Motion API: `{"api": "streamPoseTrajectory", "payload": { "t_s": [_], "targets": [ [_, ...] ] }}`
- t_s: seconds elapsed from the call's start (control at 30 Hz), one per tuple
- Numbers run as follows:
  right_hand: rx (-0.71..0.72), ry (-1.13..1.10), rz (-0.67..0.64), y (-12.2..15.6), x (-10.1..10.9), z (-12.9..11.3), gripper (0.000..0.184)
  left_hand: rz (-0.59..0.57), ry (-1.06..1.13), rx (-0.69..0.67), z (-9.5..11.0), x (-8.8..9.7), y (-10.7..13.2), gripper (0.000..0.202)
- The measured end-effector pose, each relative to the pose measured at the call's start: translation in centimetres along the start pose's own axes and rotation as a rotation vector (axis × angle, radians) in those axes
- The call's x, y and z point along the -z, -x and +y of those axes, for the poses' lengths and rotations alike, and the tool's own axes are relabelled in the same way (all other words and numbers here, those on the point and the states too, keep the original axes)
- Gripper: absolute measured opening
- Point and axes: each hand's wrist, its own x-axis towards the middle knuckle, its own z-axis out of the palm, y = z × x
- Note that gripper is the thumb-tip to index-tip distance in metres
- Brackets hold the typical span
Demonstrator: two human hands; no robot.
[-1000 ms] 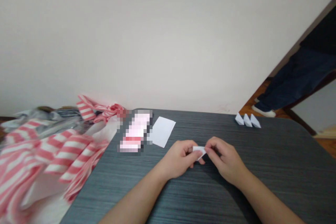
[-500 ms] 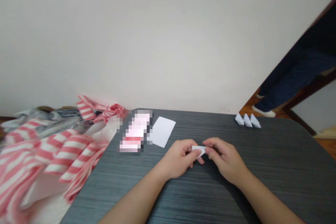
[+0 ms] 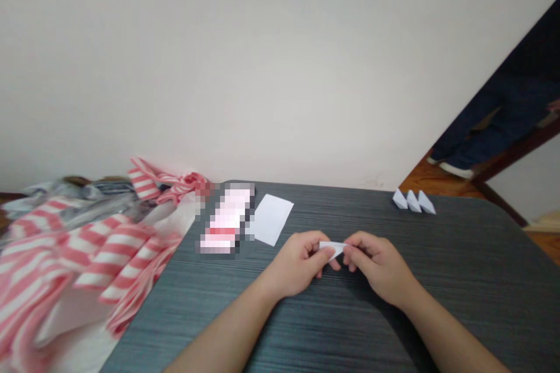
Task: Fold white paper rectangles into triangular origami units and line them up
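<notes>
A small white folded paper (image 3: 334, 248) is held between my two hands above the dark table. My left hand (image 3: 301, 265) pinches its left part, thumb on top and fingers beneath. At the paper's pointed right end, my right hand (image 3: 377, 265) grips the tip between thumb and forefinger. Flat white paper sheets (image 3: 272, 220) lie on the table to the left of my hands. Three folded white paper pieces (image 3: 413, 201) with pointed tops stand in a row toward the back right.
A pixelated phone-like object (image 3: 227, 218) lies beside the sheets on the dark wood-grain table (image 3: 210, 315). Red-and-white striped cloth (image 3: 100, 250) is heaped to the left. A pale wall (image 3: 280, 70) rises behind. At the right, a person's legs (image 3: 481, 122) show beyond the wall's edge.
My right thumb and forefinger have closed together on the paper's right tip, and more of the paper shows. The person's legs at the right have shifted slightly. My left hand stays put.
</notes>
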Motion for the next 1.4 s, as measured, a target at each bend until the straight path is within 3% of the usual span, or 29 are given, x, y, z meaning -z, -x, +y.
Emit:
{"api": "streamPoseTrajectory", "payload": {
  "t_s": [0.6,0.97,1.4],
  "targets": [
    [-0.086,-0.144,-0.084,-0.37,-0.35,0.2,0.019,0.007,-0.07,-0.011,-0.1,0.09,0.05,0.026],
    [-0.077,-0.063,-0.073,-0.15,-0.34,-0.32,0.028,0.001,-0.092,0.015,0.11,-0.02,0.12,0.024],
    [-0.04,0.047,-0.11,-0.07,-0.37,-0.5,0.025,0.021,-0.102,0.019,-0.2,-0.05,0.17,0.025]
  ]
}}
